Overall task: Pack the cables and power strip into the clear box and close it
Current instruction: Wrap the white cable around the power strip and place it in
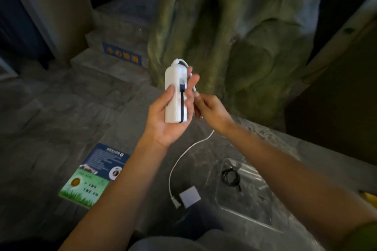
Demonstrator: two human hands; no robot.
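Observation:
My left hand [163, 120] holds the white power strip [173, 96] upright at chest height, with a black strap or plug down its face. The strip's white cord [179, 159] leaves its top, passes through my right hand [210, 112], which pinches it just right of the strip, and hangs down to the stone ledge. The cord's plug [175, 201] lies on the ledge beside a small white adapter [189, 196]. The clear box [248, 193] sits open on the ledge at lower right. A coiled black cable [231, 177] lies inside it.
A blue and green printed sign [93, 175] lies on the stone floor at lower left. An artificial rock wall [234, 47] rises behind the ledge, and steps with a blue warning strip [122, 54] lead up at the back left.

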